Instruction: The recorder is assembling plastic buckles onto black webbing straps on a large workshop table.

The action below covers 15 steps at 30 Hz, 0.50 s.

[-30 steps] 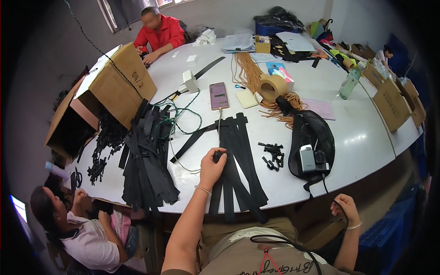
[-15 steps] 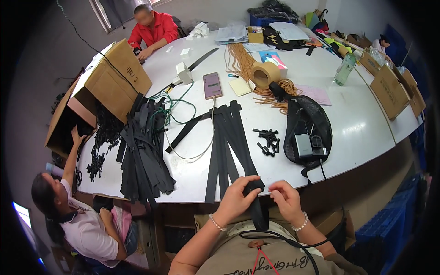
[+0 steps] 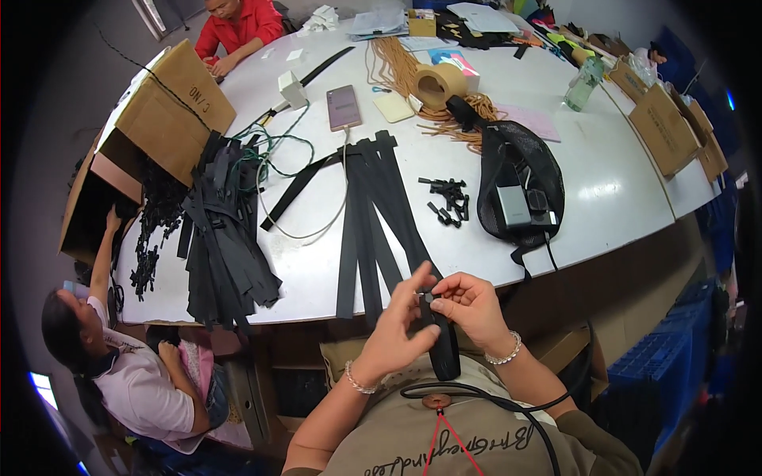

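Both hands meet just below the desk's [image 3: 603,198] near edge, at about 6 o'clock in the view. The left hand [image 3: 397,329] and right hand [image 3: 474,305] are each closed in a pinch on one black webbing strap [image 3: 444,349], which hangs down from the fingers toward the lap; a small black piece sits at the strap's top between the fingertips, too small to tell what kind.

At 12 o'clock from the hands, a fan of flat black straps [image 3: 373,214] lies on the desk, reaching the near edge, apparently not yet fitted. To their 2 o'clock sits a little cluster of black plastic clips [image 3: 448,198], so fittings remain. At 10 o'clock a larger heap of black straps [image 3: 226,246] spills over the desk's edge; whether those are finished I cannot tell. Judging by this, one strap is in hand and several wait.

A black mesh bag [image 3: 520,186] lies at 1 o'clock, a smartphone [image 3: 344,107] beyond the straps, and an open cardboard box [image 3: 151,135] at the far left.
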Tool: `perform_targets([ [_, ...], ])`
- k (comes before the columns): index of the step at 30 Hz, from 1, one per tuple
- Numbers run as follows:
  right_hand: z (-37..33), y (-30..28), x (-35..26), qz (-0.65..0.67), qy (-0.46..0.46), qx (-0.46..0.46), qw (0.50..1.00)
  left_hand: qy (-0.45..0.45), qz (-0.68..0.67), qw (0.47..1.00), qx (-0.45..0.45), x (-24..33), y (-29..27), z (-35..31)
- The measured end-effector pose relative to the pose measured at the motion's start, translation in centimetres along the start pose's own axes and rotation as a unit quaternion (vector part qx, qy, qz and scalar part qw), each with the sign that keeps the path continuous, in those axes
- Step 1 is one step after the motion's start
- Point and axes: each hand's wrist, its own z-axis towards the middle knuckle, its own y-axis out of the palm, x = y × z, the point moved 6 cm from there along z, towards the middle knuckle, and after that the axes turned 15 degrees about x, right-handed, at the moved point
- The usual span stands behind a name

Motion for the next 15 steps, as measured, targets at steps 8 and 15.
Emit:
perform_targets([
  [8, -1.5, 0.2, -1.3, -0.034, -0.094, -0.014, 0.995, -0.147, -0.142, 0.976, 0.080, -2.3, -0.9, -1.0],
  [15, -1.4, 0.1, -0.7, -0.068, -0.066, -0.024, 0.995, -0.088, -0.127, 0.973, 0.170, -1.1, -1.4, -1.0],
])
